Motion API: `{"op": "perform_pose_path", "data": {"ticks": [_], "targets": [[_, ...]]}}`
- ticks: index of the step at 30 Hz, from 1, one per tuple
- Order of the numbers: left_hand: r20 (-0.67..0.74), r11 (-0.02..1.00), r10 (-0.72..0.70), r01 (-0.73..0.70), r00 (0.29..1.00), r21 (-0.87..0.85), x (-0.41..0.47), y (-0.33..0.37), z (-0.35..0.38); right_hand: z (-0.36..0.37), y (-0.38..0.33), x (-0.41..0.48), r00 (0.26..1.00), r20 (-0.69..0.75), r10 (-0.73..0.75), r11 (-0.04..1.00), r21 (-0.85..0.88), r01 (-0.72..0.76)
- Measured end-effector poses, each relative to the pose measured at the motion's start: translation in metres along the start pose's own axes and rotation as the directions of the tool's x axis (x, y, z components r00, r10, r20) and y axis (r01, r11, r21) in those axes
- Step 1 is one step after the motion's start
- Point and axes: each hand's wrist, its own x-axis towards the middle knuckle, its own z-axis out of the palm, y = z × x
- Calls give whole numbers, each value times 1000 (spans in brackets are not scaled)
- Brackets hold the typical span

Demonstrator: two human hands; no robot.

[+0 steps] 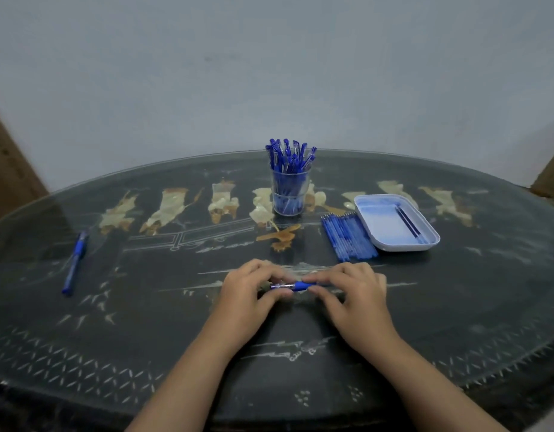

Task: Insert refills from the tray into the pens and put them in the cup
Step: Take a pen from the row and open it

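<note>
two hands work one blue-gripped clear plastic pen [296, 286] over the dark table [145, 307], left hand [250, 291] pinching its barrel, right hand [353, 294] its grip, likely closing it; next, a lift into the clear plastic cup [289, 198] by the far edge.

On the table [145, 322], the cup [289, 194] of pens stands behind the hands; refills [349, 236] lie just left of the tray [394, 224]; one pen [75, 263] lies far left.
</note>
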Motion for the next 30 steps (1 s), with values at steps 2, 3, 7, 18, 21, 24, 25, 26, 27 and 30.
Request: {"op": "perform_pose_path", "data": {"ticks": [2,3,7,18,21,24,25,26,27,30], "targets": [[-16,1000,2,-2,1000,9,-1,0,1,0,0,-1,1000,-16,4,1000,8,-4],[-28,1000,5,-4,1000,21,-1,0,1,0,0,-1,1000,-28,2,1000,19,-2],[-50,999,-17,19,999,26,-1,3,2,-1,-1,-3,998,-63,-14,997,73,19],[19,994,-107,107,994,-29,0,2,0,-4,-7,-4,986,-124,-114,991,59,122],[38,991,-121,122,992,-47,0,1,-2,-4,-8,-3,984,-127,-124,990,48,131],[57,989,-132,136,990,-63,0,2,-3,-5,-9,-3,983,-135,-128,990,42,135],[60,988,-133,137,989,-66,0,2,-4,-5,-10,-3,983,-133,-130,990,43,136],[62,988,-135,139,989,-67,0,2,-5,-5,-10,-3,983,-132,-131,989,44,138],[63,988,-136,140,989,-68,0,2,-5,-5,-10,-3,982,-132,-135,989,43,142],[67,987,-137,142,988,-78,1,3,-5,-5,-11,-2,979,-146,-144,988,39,151]]}}
